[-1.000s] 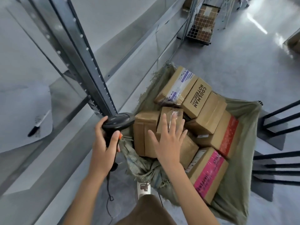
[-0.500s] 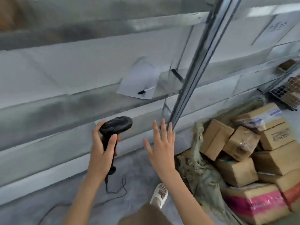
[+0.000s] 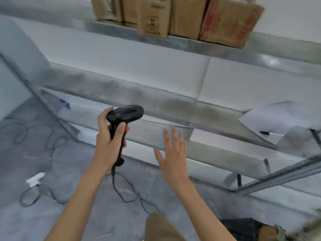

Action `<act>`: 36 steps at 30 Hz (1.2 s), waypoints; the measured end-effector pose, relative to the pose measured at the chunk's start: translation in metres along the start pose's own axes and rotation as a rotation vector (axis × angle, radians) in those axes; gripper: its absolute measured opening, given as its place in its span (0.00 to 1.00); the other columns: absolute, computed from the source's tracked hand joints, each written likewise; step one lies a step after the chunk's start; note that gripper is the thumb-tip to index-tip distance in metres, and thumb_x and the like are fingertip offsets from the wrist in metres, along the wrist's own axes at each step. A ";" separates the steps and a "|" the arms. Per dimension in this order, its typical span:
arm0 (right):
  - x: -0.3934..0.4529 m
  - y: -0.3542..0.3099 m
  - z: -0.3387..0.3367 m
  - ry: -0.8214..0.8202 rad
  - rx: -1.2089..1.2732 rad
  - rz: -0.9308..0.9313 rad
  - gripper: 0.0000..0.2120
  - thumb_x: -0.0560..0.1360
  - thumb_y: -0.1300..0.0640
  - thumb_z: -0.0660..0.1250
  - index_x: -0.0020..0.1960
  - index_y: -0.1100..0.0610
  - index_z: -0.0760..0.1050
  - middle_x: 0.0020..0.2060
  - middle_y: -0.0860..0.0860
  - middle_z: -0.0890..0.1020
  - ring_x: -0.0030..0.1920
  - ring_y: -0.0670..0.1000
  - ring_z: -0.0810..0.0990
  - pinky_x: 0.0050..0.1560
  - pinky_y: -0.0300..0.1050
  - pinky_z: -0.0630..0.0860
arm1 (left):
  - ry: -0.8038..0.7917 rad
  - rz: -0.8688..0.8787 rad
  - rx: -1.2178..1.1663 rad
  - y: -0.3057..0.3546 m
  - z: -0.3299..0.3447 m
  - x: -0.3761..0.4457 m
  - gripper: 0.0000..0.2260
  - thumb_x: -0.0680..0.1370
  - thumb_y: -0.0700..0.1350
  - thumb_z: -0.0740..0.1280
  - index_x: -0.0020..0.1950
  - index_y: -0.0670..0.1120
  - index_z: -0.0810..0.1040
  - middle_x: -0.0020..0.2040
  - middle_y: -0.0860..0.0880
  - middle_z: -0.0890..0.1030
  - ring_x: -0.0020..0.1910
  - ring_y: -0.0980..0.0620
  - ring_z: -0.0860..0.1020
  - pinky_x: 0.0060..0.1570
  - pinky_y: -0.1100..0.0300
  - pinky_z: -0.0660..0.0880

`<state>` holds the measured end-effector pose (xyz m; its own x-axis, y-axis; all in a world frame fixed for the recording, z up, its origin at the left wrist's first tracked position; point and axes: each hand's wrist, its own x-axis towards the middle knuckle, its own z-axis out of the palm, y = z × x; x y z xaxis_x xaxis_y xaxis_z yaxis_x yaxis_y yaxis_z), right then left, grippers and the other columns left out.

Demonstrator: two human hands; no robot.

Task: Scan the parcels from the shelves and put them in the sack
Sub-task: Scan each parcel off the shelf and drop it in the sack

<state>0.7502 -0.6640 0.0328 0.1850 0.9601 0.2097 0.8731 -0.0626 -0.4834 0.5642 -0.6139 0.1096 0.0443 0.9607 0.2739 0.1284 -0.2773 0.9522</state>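
parcels (image 3: 175, 16) on upper shelf (image 3: 191, 43), left hand (image 3: 107, 145) gripping scanner (image 3: 125, 114), right hand (image 3: 173, 153) spread, empty

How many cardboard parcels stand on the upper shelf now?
4 at least, side by side along the shelf edge: far left, next, third, rightmost with red print. Blur and the frame's top may hide more.

Brown cardboard parcels (image 3: 175, 16) upright in a row on the upper metal shelf (image 3: 191, 44), blurred
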 end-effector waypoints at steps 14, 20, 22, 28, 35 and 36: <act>0.199 -0.197 -0.002 0.254 0.094 -0.448 0.33 0.83 0.43 0.58 0.82 0.48 0.48 0.82 0.52 0.47 0.81 0.54 0.40 0.79 0.54 0.42 | 0.347 0.234 -0.076 0.050 -0.123 0.164 0.15 0.84 0.50 0.61 0.68 0.65 0.63 0.43 0.49 0.82 0.31 0.47 0.75 0.32 0.53 0.75; 0.301 -0.238 -0.047 0.510 0.100 -0.479 0.32 0.81 0.45 0.59 0.82 0.51 0.53 0.81 0.54 0.53 0.81 0.58 0.46 0.79 0.56 0.44 | 0.337 0.343 -0.202 0.090 -0.114 0.260 0.15 0.85 0.48 0.59 0.71 0.57 0.61 0.43 0.45 0.79 0.31 0.46 0.74 0.32 0.55 0.74; 0.335 -0.249 -0.056 0.553 0.046 -0.447 0.32 0.81 0.46 0.61 0.82 0.52 0.55 0.81 0.55 0.54 0.81 0.60 0.47 0.78 0.57 0.43 | 0.316 0.348 -0.207 0.094 -0.113 0.284 0.16 0.86 0.48 0.59 0.72 0.55 0.60 0.43 0.45 0.79 0.29 0.45 0.73 0.31 0.55 0.73; 0.420 -0.270 -0.048 0.578 -0.181 -0.349 0.35 0.79 0.47 0.67 0.80 0.56 0.58 0.78 0.62 0.60 0.79 0.65 0.56 0.77 0.58 0.47 | 0.235 0.359 -0.268 0.084 -0.115 0.344 0.16 0.85 0.47 0.59 0.72 0.54 0.61 0.40 0.48 0.80 0.27 0.46 0.72 0.28 0.57 0.73; 0.458 -0.274 -0.015 0.705 -0.496 -0.159 0.36 0.76 0.38 0.67 0.77 0.56 0.66 0.70 0.63 0.74 0.69 0.66 0.73 0.72 0.60 0.66 | 0.090 0.294 -0.379 0.060 -0.133 0.407 0.15 0.85 0.46 0.58 0.72 0.54 0.61 0.40 0.46 0.79 0.27 0.47 0.72 0.28 0.59 0.73; 0.460 -0.274 -0.013 0.725 -0.532 -0.135 0.36 0.75 0.38 0.68 0.76 0.57 0.69 0.66 0.62 0.78 0.65 0.65 0.76 0.69 0.59 0.70 | 0.061 0.284 -0.395 0.058 -0.135 0.416 0.14 0.85 0.46 0.58 0.71 0.54 0.61 0.41 0.46 0.79 0.28 0.48 0.72 0.28 0.59 0.73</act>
<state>0.6016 -0.2088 0.2723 0.1472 0.5728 0.8064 0.9677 -0.2522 0.0025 0.4567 -0.2289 0.2972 -0.0369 0.8496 0.5261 -0.2669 -0.5157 0.8141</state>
